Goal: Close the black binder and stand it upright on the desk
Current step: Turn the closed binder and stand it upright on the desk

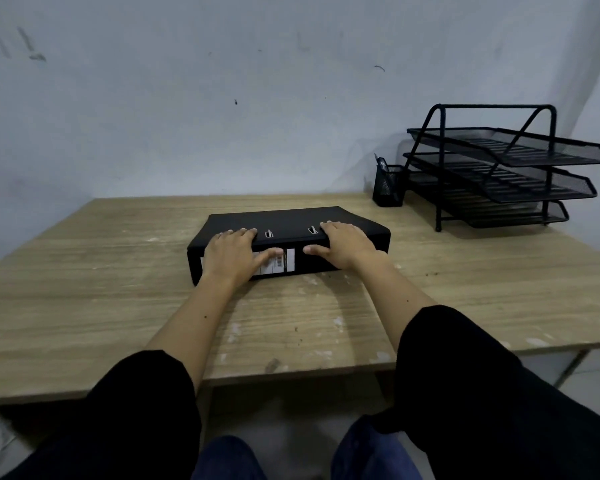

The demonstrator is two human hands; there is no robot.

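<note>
Wooden desk [84,271] met a grey wall [187,98] at frame top. Centred, the black binder [291,220] lay closed and flat, left hand [232,252] and right hand [343,245] clamped over its near spine edge.

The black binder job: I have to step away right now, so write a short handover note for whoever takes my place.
Left hand: fingers on the top cover, thumb on the spine, gripping the black binder.
Right hand: same grip further along the spine.
Binder: closed, lying flat mid-desk, labelled spine toward the person. Mesh pen cup and three-tier tray rack sit at the far right, apart from it.
Done: closing.
Left: tip it up onto an edge so it stands upright, then let go.
</note>
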